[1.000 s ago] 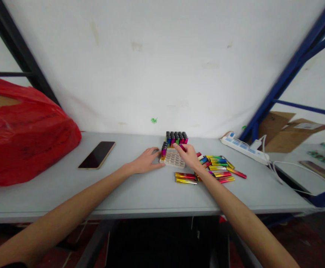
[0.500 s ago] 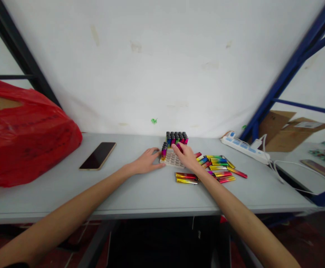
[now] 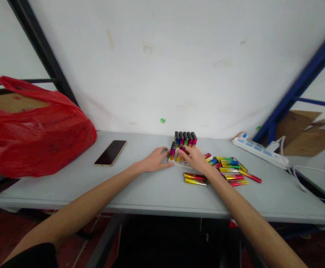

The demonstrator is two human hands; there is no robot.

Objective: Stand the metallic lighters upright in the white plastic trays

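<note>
A pale tray (image 3: 186,165) with rows of round holes lies on the table, partly covered by my right hand. At its left end stand several upright lighters (image 3: 172,152) with black tops and shiny, coloured bodies. My left hand (image 3: 157,160) rests at the tray's left edge, thumb and fingers apart, the thumb touching the near corner. Over the tray, my right hand (image 3: 195,158) has thumb and fingers closed round a pink and gold lighter (image 3: 182,149), which stands upright in the tray. Behind it is a block of upright lighters (image 3: 185,138).
Loose lighters (image 3: 229,163) lie in a pile right of the tray. A phone (image 3: 111,152) and a red plastic bag (image 3: 53,130) are to the left. At the right back sit a white power strip (image 3: 260,150) with cables and a cardboard box (image 3: 299,134).
The lighter at my right hand now stands upright in the tray, and the fingers have loosened a little. My left hand stays at the tray's edge. The view has swung slightly left.
</note>
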